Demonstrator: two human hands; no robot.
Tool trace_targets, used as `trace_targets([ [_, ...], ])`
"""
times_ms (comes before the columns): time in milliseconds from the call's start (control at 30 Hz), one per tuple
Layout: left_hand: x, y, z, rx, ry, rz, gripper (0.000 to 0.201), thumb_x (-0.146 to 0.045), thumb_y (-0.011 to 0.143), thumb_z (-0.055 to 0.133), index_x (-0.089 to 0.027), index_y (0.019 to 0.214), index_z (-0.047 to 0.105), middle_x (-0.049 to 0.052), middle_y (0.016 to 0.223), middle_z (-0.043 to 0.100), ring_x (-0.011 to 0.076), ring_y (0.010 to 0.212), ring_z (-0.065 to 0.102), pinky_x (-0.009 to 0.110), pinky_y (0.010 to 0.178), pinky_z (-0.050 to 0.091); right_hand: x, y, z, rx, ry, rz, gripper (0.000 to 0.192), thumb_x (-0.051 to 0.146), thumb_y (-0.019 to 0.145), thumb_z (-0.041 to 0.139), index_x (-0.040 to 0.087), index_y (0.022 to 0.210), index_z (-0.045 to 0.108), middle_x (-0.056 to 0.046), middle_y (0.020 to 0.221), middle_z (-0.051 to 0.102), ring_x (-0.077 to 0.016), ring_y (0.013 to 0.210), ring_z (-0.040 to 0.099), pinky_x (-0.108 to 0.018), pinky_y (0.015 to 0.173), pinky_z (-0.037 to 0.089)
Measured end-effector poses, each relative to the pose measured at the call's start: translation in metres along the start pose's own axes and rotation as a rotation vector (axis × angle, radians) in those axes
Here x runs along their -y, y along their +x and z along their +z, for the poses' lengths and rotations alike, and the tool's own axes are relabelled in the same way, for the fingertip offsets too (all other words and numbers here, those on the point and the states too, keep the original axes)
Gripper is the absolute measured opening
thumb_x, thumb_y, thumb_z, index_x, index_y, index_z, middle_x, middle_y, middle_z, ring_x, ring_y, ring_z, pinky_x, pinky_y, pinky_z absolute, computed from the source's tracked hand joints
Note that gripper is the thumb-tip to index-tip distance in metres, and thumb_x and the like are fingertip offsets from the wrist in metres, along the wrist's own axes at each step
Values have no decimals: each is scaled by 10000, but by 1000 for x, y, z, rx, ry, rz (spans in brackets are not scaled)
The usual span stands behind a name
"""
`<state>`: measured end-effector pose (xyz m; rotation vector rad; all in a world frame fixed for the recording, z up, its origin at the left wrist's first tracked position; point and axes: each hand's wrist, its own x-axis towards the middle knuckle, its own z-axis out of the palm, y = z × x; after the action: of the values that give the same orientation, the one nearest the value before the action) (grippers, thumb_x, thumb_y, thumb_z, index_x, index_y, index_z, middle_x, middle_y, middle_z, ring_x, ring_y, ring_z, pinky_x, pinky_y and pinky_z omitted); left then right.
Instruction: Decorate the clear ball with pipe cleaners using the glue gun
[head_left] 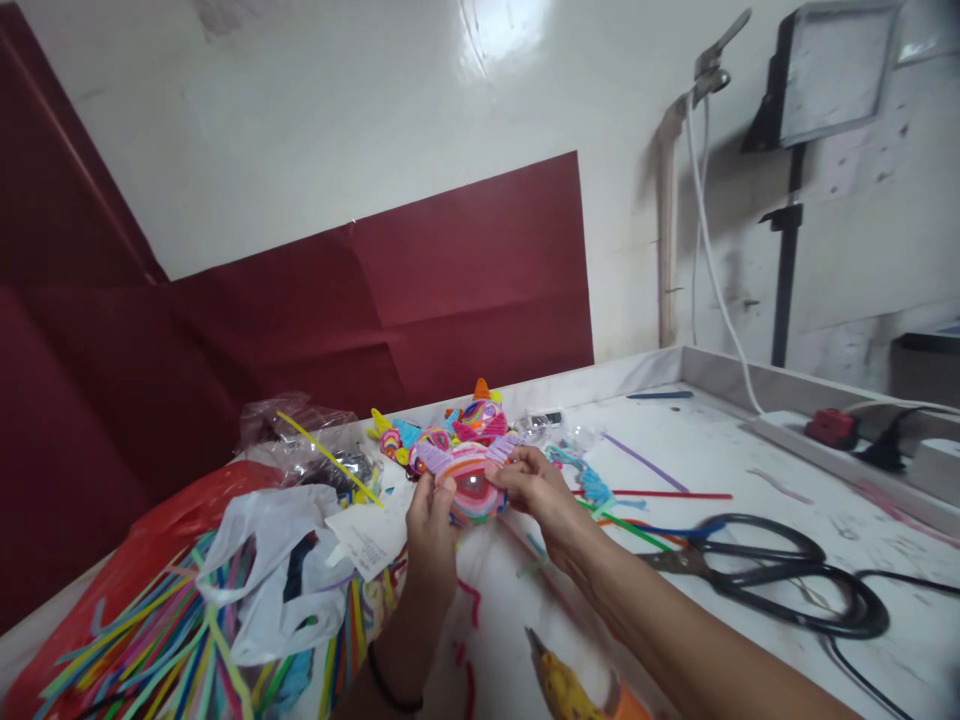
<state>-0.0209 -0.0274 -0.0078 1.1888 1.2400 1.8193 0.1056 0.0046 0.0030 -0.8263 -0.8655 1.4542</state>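
Head view: Both hands meet above the white table [750, 460], near its middle. The left hand [430, 530] grips the left edge of a round coiled pipe-cleaner disc [471, 482], thumb on the front face and fingers behind. The right hand [537, 487] grips the right edge of the same disc, fingertips pinched on its rim. The disc is wound in pink, red, green and lilac rings, carries lilac strips along its top edge, and is held off the table surface, tilted toward the camera.

Just behind the disc lies a cluster of finished pipe-cleaner figures [469, 418] in pink, yellow, blue and orange. To the left of the hands, a red plastic bag [150, 545] holds a bundle of loose pipe cleaners [161, 645] in many colours; a white plastic bag [274, 575] lies across that bundle. A clear plastic bag [300, 440] sits behind them, with a yellow pipe cleaner [330, 457] lying across it.

To the right of the right forearm, large black scissors [780, 580] lie flat on the table, blades pointing left. Single red [660, 495], green and purple [645, 462] pipe cleaners lie between the scissors and the hands. Dark red paper [450, 290] covers the wall behind the table.
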Motion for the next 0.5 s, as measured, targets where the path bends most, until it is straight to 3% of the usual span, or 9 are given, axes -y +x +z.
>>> trace_targets([
  [200, -5, -2, 2, 16, 7, -2, 337, -414, 822, 593, -195, 1073, 646, 113, 1035, 717, 272, 944, 681, 364, 840, 548, -2, 0, 1, -24, 10, -26, 478, 318, 487, 826, 230, 846, 522, 115, 536, 500, -115, 503, 465, -258, 530, 294],
  [500, -7, -3, 3, -35, 79, 25, 278, -409, 797, 624, -198, 973, 670, 104, 933, 711, 271, 877, 664, 346, 739, 543, -2, -1, 1, -22, 4, -53, 493, 334, 495, 839, 227, 859, 524, 109, 557, 514, -113, 513, 461, -260, 532, 289],
])
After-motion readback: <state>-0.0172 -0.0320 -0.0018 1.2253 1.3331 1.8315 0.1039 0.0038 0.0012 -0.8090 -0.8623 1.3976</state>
